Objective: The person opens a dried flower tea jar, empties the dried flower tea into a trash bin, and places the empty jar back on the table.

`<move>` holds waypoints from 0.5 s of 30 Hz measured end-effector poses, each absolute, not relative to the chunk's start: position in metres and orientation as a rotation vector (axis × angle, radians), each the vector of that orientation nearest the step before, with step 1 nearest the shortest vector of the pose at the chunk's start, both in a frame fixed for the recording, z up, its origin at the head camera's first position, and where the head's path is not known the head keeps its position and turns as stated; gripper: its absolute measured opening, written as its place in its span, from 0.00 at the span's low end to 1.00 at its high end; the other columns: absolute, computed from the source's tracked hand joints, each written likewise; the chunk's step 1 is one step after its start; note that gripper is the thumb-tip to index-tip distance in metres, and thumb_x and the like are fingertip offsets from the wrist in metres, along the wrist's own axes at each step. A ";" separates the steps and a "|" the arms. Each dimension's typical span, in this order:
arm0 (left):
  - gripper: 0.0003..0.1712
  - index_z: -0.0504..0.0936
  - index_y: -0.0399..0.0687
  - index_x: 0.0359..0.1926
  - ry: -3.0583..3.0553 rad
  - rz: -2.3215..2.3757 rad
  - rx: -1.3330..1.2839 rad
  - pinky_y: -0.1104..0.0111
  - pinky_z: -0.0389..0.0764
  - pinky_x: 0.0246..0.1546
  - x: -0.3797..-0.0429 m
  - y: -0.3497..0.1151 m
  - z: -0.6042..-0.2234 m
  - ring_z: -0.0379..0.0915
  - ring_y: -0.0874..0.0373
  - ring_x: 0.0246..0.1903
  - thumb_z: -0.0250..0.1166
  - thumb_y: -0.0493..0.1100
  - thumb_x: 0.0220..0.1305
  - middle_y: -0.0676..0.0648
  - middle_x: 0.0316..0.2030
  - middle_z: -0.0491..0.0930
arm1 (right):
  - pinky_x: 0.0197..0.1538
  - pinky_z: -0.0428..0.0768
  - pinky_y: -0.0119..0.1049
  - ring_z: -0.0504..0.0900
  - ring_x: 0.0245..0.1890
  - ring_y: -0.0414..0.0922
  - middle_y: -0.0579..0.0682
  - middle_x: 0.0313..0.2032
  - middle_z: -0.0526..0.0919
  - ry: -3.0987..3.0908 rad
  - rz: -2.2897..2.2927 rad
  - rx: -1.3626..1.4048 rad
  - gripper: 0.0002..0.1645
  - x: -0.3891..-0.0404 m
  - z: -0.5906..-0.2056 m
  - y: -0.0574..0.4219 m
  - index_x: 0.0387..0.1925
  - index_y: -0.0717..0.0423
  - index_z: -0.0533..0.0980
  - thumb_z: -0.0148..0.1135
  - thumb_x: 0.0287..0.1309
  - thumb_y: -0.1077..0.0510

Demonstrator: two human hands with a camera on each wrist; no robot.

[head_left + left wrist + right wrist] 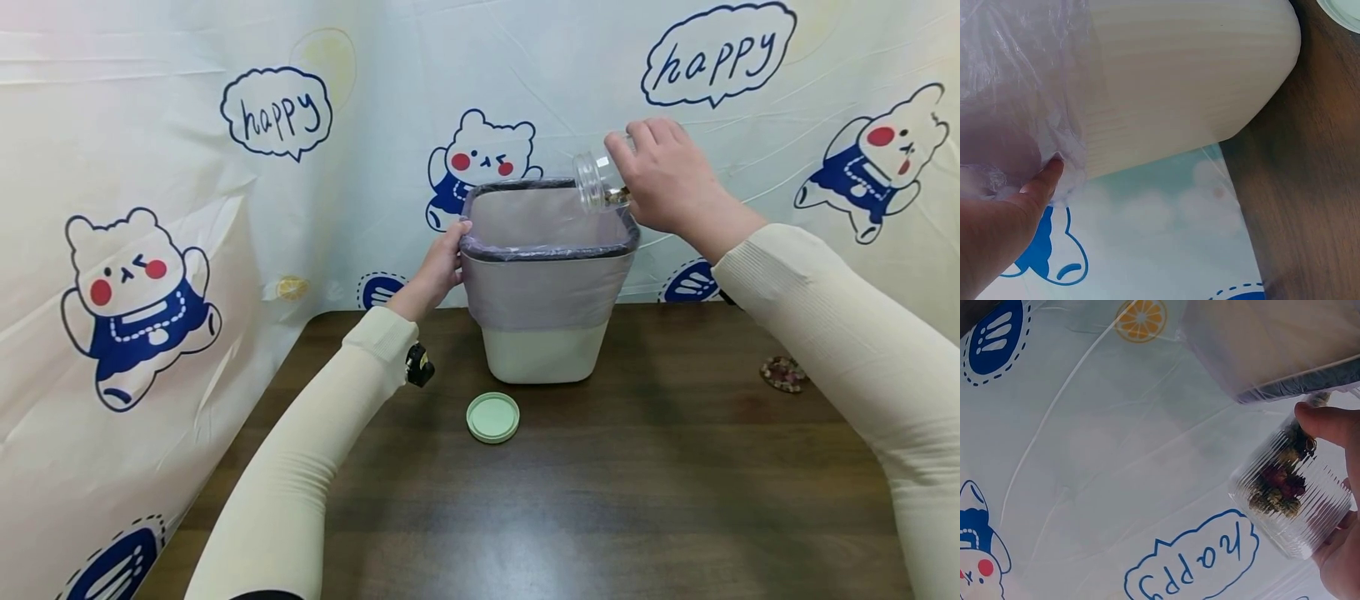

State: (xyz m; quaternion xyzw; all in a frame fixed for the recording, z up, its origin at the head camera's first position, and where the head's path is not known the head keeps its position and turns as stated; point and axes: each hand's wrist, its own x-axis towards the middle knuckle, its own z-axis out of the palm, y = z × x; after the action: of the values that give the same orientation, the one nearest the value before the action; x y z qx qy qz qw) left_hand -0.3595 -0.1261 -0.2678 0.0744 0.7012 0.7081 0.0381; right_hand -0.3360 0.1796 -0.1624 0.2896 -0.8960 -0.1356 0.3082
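A pale trash bin (546, 354) stands upright on the table, lined with a thin translucent purple bag (547, 287) folded over its dark rim. My left hand (438, 271) holds the bin's left side near the rim; in the left wrist view a digit of that hand (1016, 215) lies against the crinkled liner. Above the bin's right rim, my right hand (667, 171) grips a clear ribbed jar (1300, 487), tilted with its mouth toward the bin's opening. Dried flowers (1282, 487), dark red and yellowish, lie along the inside of the jar.
A light green round lid (492, 417) lies on the brown wooden table (525, 517) in front of the bin. A beaded, patterned round item (783, 374) rests at the right, partly behind my sleeve. A printed cloth (375, 100) hangs behind the table and along its left side.
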 end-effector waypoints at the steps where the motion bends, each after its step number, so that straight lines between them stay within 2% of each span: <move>1: 0.38 0.56 0.47 0.74 2.153 2.171 0.231 0.50 0.60 0.64 -0.360 -0.126 -0.268 0.57 0.48 0.67 0.47 0.59 0.70 0.45 0.71 0.58 | 0.63 0.61 0.59 0.64 0.54 0.69 0.75 0.53 0.67 -2.367 -0.365 0.768 0.37 -0.336 -0.162 0.180 0.59 0.71 0.61 0.63 0.46 0.68; 15: 0.38 0.56 0.47 0.74 2.154 2.161 0.222 0.51 0.61 0.65 -0.359 -0.127 -0.268 0.56 0.48 0.68 0.48 0.60 0.70 0.46 0.71 0.58 | 0.63 0.61 0.58 0.64 0.54 0.68 0.74 0.53 0.66 -2.350 -0.423 0.779 0.38 -0.337 -0.162 0.175 0.59 0.71 0.61 0.65 0.46 0.67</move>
State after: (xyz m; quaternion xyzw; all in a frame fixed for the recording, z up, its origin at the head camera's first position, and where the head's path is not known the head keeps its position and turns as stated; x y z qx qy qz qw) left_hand -0.3595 -0.1269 -0.2678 0.0727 0.7036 0.7057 0.0412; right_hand -0.3366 0.1748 -0.1624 0.2949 -0.8896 -0.1601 0.3100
